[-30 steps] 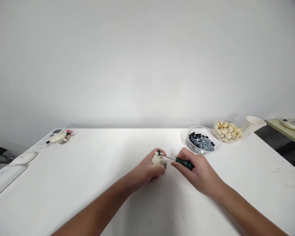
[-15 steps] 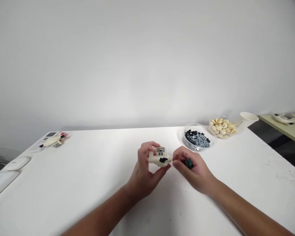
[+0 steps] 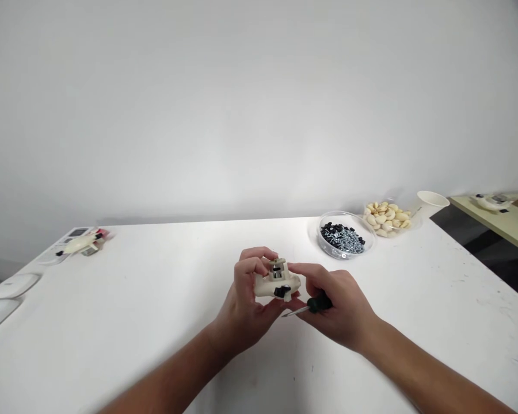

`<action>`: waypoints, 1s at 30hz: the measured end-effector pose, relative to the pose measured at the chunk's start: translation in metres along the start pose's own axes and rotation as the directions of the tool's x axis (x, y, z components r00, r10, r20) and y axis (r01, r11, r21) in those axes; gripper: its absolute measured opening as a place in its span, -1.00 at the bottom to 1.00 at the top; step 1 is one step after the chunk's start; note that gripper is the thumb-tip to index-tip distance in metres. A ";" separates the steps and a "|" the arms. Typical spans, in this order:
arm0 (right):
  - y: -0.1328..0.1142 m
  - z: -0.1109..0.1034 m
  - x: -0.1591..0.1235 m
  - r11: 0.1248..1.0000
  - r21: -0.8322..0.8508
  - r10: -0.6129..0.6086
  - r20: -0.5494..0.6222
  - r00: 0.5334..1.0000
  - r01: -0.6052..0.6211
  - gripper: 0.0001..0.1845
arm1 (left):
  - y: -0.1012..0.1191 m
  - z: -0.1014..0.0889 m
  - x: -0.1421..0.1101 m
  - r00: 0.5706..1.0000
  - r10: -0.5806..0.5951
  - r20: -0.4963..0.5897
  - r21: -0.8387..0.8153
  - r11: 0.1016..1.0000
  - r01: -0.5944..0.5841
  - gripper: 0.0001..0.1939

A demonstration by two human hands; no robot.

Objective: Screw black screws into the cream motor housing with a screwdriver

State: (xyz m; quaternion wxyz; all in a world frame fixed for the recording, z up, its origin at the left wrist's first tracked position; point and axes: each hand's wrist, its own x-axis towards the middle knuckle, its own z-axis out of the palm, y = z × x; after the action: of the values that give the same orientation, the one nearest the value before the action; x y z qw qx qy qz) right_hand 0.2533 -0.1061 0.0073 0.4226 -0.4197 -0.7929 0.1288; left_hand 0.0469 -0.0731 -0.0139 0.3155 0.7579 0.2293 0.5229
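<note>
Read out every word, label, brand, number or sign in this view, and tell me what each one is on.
No text can be read.
White cup: a faint mark low on its side, too small to read.
Dark panel by the table's far left corner: any characters too small to read.
Cream part in hand: no lettering visible.
Screwdriver: no lettering visible on its dark green handle.

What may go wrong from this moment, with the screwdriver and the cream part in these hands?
The screwdriver points toward the left hand and looks close to it, so a slip might scratch it. The right hand grips this screwdriver while its fingers seem to touch the cream part, so either could be dropped. The dish seems uncovered; a bump might spill its screws.
</note>
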 end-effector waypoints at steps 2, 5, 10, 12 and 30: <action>-0.001 0.000 0.001 0.996 -0.065 -0.061 -0.050 0.997 0.057 -0.60 | 0.001 0.000 0.001 1.000 0.014 0.006 -0.001 1.000 -0.014 -0.30; -0.003 0.000 0.002 0.985 -0.133 -0.127 -0.098 0.987 0.114 -0.72 | 0.004 -0.001 0.005 0.999 0.034 0.017 -0.001 0.999 -0.034 -0.29; 0.002 -0.003 0.002 0.975 -0.192 -0.139 -0.129 0.982 0.113 -0.76 | 0.017 -0.007 0.014 0.983 0.160 0.096 0.220 0.959 -0.177 -0.27; 0.005 -0.005 0.002 0.980 -0.184 -0.107 -0.133 0.985 0.081 -0.74 | 0.022 -0.010 0.016 0.976 0.194 0.102 0.317 0.923 -0.217 -0.32; -0.003 0.001 -0.002 0.995 -0.092 -0.049 -0.156 0.987 0.035 -0.74 | 0.038 -0.009 0.015 0.980 0.195 -0.025 0.364 0.915 -0.173 -0.60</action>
State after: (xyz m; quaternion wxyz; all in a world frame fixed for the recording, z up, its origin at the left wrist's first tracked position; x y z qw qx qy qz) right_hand 0.2507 -0.1093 0.0073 0.4676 -0.4303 -0.7705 0.0509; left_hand 0.0449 -0.0876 0.0258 0.1136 0.8048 0.2583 0.5222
